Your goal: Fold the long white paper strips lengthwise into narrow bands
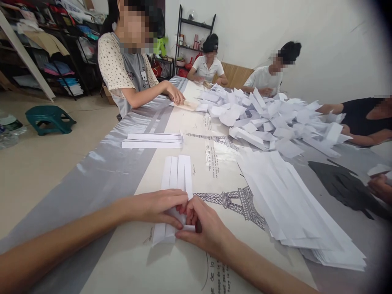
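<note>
Right in front of me lies a white sheet of paper (173, 173) with long lengthwise folds or strips, on the printed tablecloth. My left hand (167, 206) rests over its near half, thumb and curled fingers closed on it. From the other side my right hand (210, 228) pinches its right edge near the bottom, where a small flap (189, 228) is turned up between finger and thumb. The fingertips of both hands nearly touch, and what lies between them is partly hidden. Farther off are more folded white strips (153, 141), lying crosswise.
A stack of white paper (306, 212) lies to my right, with a big heap of folded white pieces (269, 118) behind it. Beside the stack is a dark grey flat item (346, 183). Several people sit around the table. A green stool (50, 118) stands on the floor at left.
</note>
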The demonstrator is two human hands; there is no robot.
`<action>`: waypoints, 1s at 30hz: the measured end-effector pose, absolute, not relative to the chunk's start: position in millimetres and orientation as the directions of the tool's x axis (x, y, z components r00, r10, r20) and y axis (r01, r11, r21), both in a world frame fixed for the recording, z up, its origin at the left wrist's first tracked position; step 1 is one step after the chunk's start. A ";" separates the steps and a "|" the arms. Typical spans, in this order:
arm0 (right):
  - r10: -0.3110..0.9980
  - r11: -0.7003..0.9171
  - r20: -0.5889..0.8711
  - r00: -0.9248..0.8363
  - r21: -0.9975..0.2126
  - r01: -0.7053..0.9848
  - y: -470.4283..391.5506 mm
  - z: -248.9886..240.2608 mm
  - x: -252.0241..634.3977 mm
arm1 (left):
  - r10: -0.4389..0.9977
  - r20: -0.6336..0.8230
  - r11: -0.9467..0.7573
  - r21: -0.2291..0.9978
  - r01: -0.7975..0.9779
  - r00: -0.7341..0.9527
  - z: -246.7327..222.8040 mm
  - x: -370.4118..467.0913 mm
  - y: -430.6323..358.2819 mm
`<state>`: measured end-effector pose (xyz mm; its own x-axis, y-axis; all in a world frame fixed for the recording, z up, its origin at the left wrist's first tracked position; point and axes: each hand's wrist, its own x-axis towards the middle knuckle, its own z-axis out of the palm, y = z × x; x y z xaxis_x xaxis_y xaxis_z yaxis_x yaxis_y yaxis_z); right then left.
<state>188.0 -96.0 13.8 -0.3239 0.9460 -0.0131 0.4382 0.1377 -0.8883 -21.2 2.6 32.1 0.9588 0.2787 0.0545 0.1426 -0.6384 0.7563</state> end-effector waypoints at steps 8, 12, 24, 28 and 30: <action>0.943 0.076 -0.080 -0.322 -0.893 0.443 -114.4 28.5 211.7 | 0.283 0.057 -0.673 0.723 0.156 0.958 28.0 -23.5 2.5; 0.943 0.037 -0.116 -0.313 -0.895 0.444 -114.4 25.5 211.8 | 0.251 0.070 -0.719 0.681 0.137 0.966 29.4 -23.7 2.0; 0.947 0.069 -0.162 -0.277 -0.741 0.668 -121.4 30.6 199.8 | 0.252 0.009 -0.690 0.702 0.174 0.968 34.6 -21.7 3.0; 0.948 0.065 -0.165 -0.272 -0.738 0.672 -122.7 30.7 199.7 | 0.252 -0.003 -0.694 0.697 0.182 0.968 36.4 -22.6 2.9; 0.948 0.065 -0.162 -0.272 -0.740 0.669 -122.6 29.5 200.3 | 0.266 -0.021 -0.682 0.703 0.203 0.964 38.3 -23.4 1.2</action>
